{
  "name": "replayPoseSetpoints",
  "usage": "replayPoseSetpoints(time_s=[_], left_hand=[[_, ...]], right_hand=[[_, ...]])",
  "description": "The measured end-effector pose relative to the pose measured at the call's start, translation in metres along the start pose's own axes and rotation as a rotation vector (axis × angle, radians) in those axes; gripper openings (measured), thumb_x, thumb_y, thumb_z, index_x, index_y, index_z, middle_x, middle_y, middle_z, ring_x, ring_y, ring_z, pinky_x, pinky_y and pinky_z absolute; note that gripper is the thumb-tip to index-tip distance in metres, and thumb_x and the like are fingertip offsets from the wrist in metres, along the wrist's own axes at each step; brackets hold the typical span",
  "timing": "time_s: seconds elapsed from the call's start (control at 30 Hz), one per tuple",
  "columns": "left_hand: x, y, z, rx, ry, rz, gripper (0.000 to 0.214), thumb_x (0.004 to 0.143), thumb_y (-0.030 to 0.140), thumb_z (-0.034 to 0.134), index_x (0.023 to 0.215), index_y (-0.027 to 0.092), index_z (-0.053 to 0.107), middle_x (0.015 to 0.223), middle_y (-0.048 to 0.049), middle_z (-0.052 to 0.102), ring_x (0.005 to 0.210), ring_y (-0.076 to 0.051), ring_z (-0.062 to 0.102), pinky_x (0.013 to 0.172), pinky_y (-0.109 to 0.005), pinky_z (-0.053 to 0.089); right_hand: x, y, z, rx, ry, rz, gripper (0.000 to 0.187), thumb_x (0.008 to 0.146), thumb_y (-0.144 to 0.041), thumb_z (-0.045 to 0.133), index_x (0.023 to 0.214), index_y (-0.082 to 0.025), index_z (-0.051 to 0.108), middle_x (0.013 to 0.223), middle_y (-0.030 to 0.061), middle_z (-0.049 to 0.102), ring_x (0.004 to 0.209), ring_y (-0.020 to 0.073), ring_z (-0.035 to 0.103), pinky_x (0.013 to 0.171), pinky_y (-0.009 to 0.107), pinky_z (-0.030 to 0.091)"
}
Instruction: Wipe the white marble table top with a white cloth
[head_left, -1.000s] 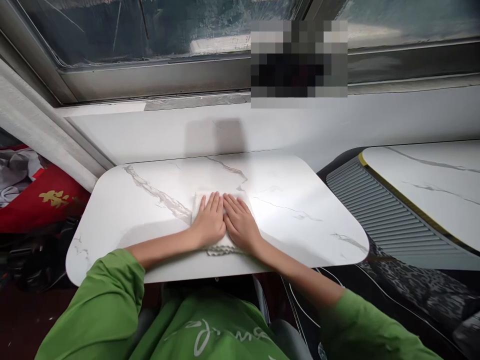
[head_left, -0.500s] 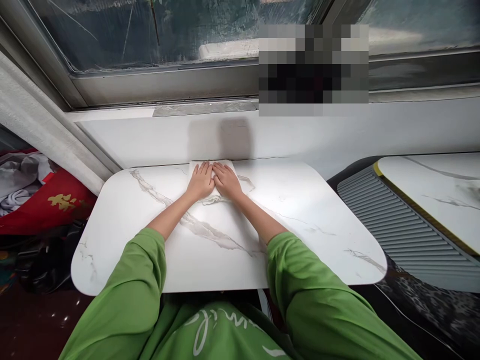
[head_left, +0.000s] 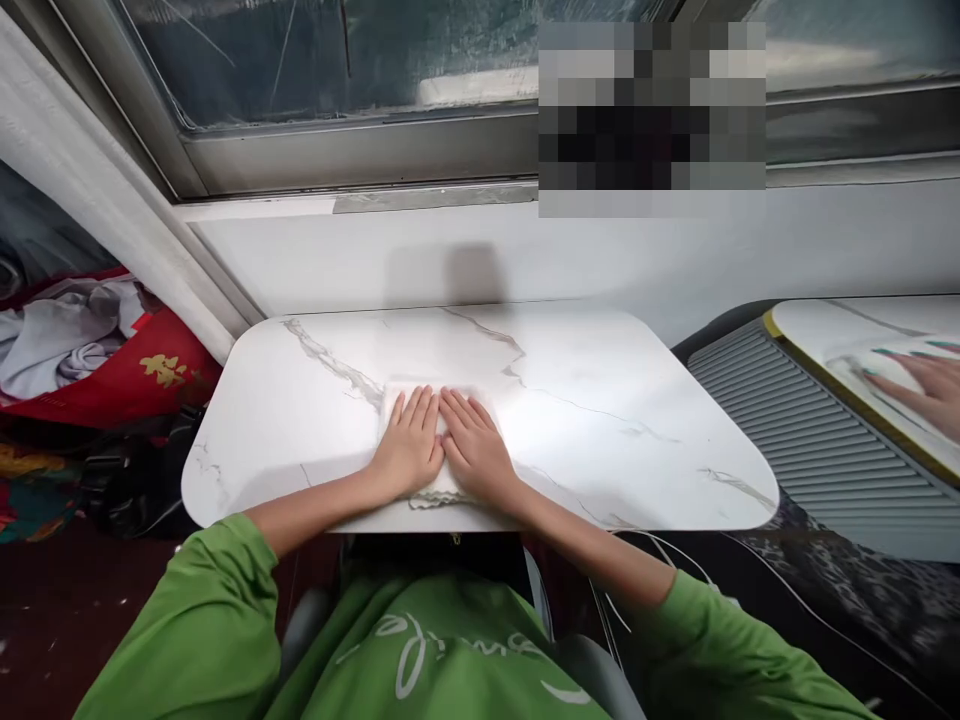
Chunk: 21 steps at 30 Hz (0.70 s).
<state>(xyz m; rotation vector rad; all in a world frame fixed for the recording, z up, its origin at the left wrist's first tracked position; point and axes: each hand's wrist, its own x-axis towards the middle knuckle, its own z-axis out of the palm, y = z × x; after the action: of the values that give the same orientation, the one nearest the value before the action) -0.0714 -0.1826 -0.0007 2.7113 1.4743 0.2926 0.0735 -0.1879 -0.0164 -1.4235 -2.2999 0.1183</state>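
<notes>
My left hand (head_left: 411,440) lies flat with its fingers stretched out on a folded white cloth (head_left: 441,492). Beside it, my right hand (head_left: 480,445) rests flat on the same cloth, and the thumbs of both hands nearly meet. The cloth has a wavy edge toward me and sits on a white marble-patterned table (head_left: 615,400), near its front edge. Much of the cloth is hidden beneath my palms and fingers.
To the right is another marble-topped table (head_left: 825,330) with a ribbed grey side; another person's hand (head_left: 930,385) is over it. A red bag (head_left: 161,355) with clothes stands at the left. A window (head_left: 360,60) and white wall are behind the table.
Both hands and the cloth have moved from the table's far edge toward me, close to the front edge. Another person's hand has come into view at the right.
</notes>
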Motion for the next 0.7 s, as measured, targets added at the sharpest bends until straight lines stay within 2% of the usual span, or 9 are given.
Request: replayPoseSetpoints(time_s=[0.1, 0.17, 0.3, 0.47, 0.6, 0.7], left_hand=[[-0.034, 0.005, -0.009, 0.002, -0.012, -0.001, 0.056, 0.094, 0.026, 0.03, 0.142, -0.004, 0.027, 0.152, -0.0211, 0.023, 0.144, -0.028, 0.013, 0.118, -0.048, 0.014], [-0.048, 0.002, -0.013, -0.012, -0.012, 0.0, 0.056, 0.095, 0.028, 0.029, 0.143, -0.001, 0.026, 0.153, -0.0199, 0.023, 0.144, -0.028, 0.011, 0.117, -0.048, 0.015], [-0.053, -0.012, -0.016, -0.053, -0.018, -0.032, 0.056, 0.095, 0.031, 0.029, 0.143, 0.002, 0.027, 0.152, -0.0187, 0.025, 0.144, -0.027, 0.012, 0.117, -0.049, 0.015], [-0.029, -0.047, -0.016, -0.057, -0.016, -0.108, 0.056, 0.092, 0.027, 0.032, 0.141, 0.001, 0.033, 0.151, -0.0176, 0.029, 0.142, -0.028, 0.021, 0.117, -0.047, 0.014], [0.005, -0.091, -0.015, -0.061, -0.01, -0.109, 0.056, 0.09, 0.027, 0.036, 0.141, 0.003, 0.034, 0.15, -0.0165, 0.031, 0.141, -0.025, 0.025, 0.117, -0.043, 0.013], [0.032, -0.126, -0.012, -0.06, -0.002, -0.131, 0.057, 0.09, 0.025, 0.035, 0.143, 0.003, 0.032, 0.152, -0.0161, 0.029, 0.142, -0.024, 0.022, 0.118, -0.042, 0.012]], right_hand=[[-0.017, -0.018, -0.007, 0.012, -0.049, -0.1, 0.054, 0.089, -0.018, 0.03, 0.139, 0.0, 0.04, 0.147, 0.0168, 0.038, 0.14, 0.0238, 0.029, 0.115, 0.045, 0.027], [-0.018, -0.025, -0.012, 0.027, -0.077, -0.166, 0.054, 0.089, -0.019, 0.032, 0.138, -0.001, 0.041, 0.146, 0.0176, 0.04, 0.139, 0.0246, 0.031, 0.113, 0.046, 0.029], [0.0, -0.028, -0.014, 0.058, -0.074, -0.21, 0.049, 0.087, -0.022, 0.037, 0.131, -0.005, 0.051, 0.136, 0.0178, 0.051, 0.131, 0.0283, 0.041, 0.109, 0.047, 0.032], [0.043, -0.028, 0.012, 0.052, -0.086, -0.178, 0.051, 0.087, -0.021, 0.032, 0.133, -0.005, 0.047, 0.139, 0.0173, 0.048, 0.134, 0.0273, 0.035, 0.112, 0.047, 0.026], [0.09, -0.023, 0.039, 0.03, -0.104, -0.102, 0.054, 0.088, -0.021, 0.03, 0.139, -0.006, 0.04, 0.146, 0.0156, 0.041, 0.139, 0.0253, 0.03, 0.116, 0.05, 0.012], [0.133, -0.016, 0.058, 0.039, -0.081, -0.09, 0.055, 0.088, -0.021, 0.028, 0.14, -0.009, 0.04, 0.146, 0.0124, 0.041, 0.139, 0.0233, 0.031, 0.117, 0.049, 0.012]])
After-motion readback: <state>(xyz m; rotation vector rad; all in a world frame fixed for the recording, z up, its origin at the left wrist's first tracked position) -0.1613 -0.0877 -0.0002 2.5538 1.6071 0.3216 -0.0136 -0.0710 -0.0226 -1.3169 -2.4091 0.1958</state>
